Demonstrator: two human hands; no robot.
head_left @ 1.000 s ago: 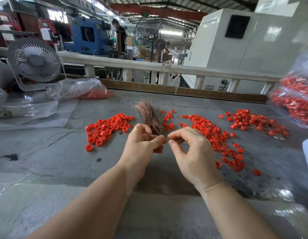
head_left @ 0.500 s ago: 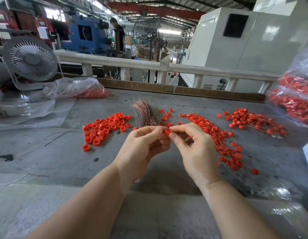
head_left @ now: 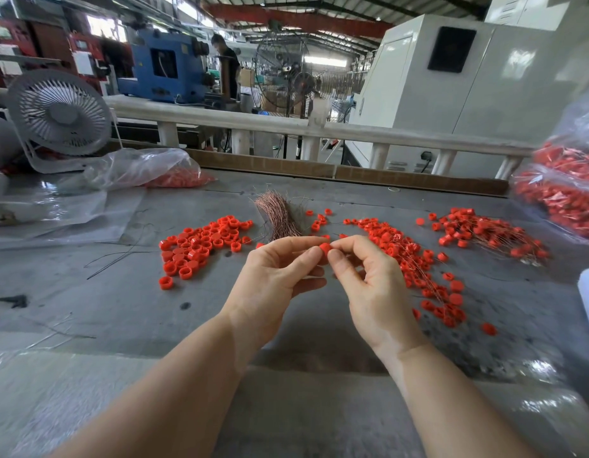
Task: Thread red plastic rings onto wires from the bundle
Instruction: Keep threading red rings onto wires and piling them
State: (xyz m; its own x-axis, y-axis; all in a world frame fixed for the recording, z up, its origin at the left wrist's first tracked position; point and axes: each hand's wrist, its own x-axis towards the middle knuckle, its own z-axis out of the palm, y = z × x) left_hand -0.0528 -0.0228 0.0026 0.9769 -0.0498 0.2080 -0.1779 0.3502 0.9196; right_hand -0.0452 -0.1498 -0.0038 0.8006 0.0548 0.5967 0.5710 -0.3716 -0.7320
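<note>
One red plastic ring (head_left: 325, 248) sits between the fingertips of both hands, just above the grey table (head_left: 98, 302). My left hand (head_left: 273, 282) pinches it with thumb and forefinger; my right hand (head_left: 372, 289) pinches it from the other side. Any wire in the ring is too thin to make out. Right behind my hands lies the copper wire bundle (head_left: 279, 214). To its left is a heap of loose red rings (head_left: 200, 246). On the right, rings threaded on wires lie in a strip (head_left: 415, 259) and in a second pile (head_left: 484, 233).
A small white fan (head_left: 58, 114) stands at the back left beside a clear plastic bag (head_left: 144, 168) holding red parts. A bigger bag of red parts (head_left: 563, 193) fills the right edge. Loose dark wires (head_left: 121, 256) lie on the left of the table. A white rail (head_left: 286, 125) runs behind.
A second ago my fingertips met with no ring showing. A red ring then appeared between them, and both hands have lifted slightly and still hold it.
</note>
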